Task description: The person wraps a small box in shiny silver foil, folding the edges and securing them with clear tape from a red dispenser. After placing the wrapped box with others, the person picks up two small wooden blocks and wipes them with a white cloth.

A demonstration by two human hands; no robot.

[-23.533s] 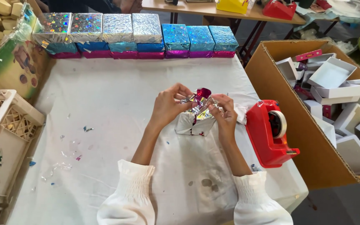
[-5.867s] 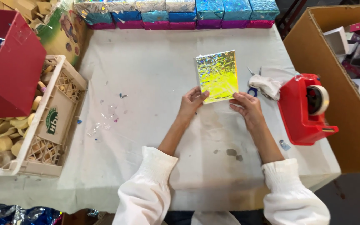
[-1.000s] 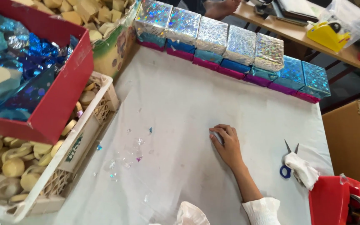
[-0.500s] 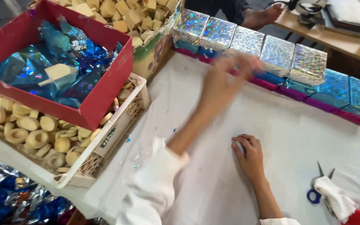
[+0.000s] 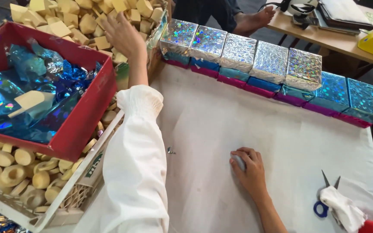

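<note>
The person is at the picking-up step — the left hand (image 5: 124, 32) is out over the heap of pale wooden blocks (image 5: 72, 17) in the box at the far left corner of the table, fingers spread and curved down over the pieces, resting on or just above them; whether a block is already gripped cannot be told from this angle. The left arm runs long and nearly straight across the frame, its white sleeve (image 5: 132, 164) passing over the edge of the crate of wooden rings (image 5: 18, 172) and beside the red box of blue foil (image 5: 44, 90). The right hand (image 5: 249, 170) stays low on the white table cover (image 5: 221, 116), fingers curled loosely around something small and pale that is mostly hidden under them. Judging from the reach, the next move calls for closing on a single block and lifting it clear without dragging its neighbours along. A row of foil-wrapped boxes (image 5: 255, 60) lines the far edge, and scissors under a white cloth (image 5: 337, 207) lie near the right.
</note>
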